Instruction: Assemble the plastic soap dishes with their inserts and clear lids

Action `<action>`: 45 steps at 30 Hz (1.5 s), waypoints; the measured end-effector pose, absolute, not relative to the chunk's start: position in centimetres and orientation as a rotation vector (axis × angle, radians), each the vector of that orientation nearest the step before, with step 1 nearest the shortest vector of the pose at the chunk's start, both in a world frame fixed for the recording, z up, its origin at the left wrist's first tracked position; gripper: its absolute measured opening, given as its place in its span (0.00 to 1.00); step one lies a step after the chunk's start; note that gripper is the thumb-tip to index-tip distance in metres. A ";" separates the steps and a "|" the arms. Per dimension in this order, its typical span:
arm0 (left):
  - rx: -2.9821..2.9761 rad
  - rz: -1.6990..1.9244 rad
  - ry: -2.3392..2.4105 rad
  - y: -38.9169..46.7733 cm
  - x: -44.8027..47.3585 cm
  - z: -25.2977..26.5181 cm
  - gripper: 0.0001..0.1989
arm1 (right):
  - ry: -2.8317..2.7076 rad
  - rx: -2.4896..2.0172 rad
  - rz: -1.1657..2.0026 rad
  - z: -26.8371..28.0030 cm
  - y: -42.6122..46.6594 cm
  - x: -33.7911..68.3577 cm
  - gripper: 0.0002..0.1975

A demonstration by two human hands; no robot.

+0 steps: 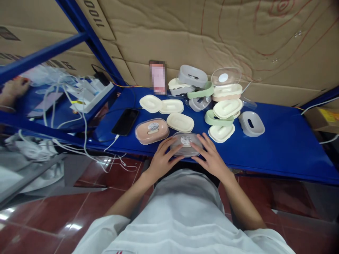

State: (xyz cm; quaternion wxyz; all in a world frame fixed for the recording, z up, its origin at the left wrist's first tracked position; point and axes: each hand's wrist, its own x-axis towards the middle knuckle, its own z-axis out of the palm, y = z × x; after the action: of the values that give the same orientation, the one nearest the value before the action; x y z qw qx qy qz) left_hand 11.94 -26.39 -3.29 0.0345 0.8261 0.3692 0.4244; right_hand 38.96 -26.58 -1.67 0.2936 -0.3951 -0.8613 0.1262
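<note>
A grey soap box (188,152) with a clear lid and a round white label lies near the front edge of the blue table. My left hand (164,157) grips its left end, fingers spread over the lid and thumb at the near side. On the right end, my right hand (212,155) holds it in much the same way, fingertips near the label. Just left sits a pink soap box (152,132) with a clear lid and its own label. Behind the grey box lies a cream oval tray piece (180,122).
More cream pieces (150,103), a green box part (219,119) and a pile topped by a grey box (192,76) stand behind. A grey box (251,123) is at right. A phone (125,121) with a cable lies left. Another person's hand (17,86) is at far left.
</note>
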 end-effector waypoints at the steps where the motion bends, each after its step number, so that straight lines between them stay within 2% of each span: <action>1: 2.544 1.332 1.137 -26.4 11.9 -3.5 0.28 | -2.306 -1.054 0.327 -1.6 -26.6 38.9 0.33; 13: 2.570 1.541 1.165 -26.3 12.1 -5.1 0.27 | -2.378 -1.065 0.339 -1.7 -26.8 38.8 0.35; 23: 2.502 1.386 1.136 -25.5 10.6 -4.1 0.27 | -2.395 -1.005 0.301 -1.1 -26.6 38.5 0.31; 31: 2.517 1.245 1.308 -27.0 7.5 -5.0 0.29 | -2.395 -1.083 0.279 -1.3 -26.7 38.6 0.40; 35: 2.533 1.257 1.496 -29.0 4.5 -4.9 0.29 | -2.401 -1.164 0.280 -1.5 -25.6 38.4 0.33; 41: 2.529 1.339 1.639 -29.3 3.0 -4.2 0.26 | -2.498 -1.196 0.082 -1.1 -21.4 35.7 0.30; 45: 2.475 1.362 1.687 -28.0 2.3 -4.7 0.25 | -2.489 -1.209 -0.005 -0.1 -21.2 35.4 0.22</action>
State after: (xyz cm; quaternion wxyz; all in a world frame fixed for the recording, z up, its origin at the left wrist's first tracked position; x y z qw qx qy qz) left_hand 2.26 -28.05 -4.71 -0.0743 0.7502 0.5112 0.4128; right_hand 35.36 -21.17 -0.05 0.1861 -0.4292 -0.8838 -0.0018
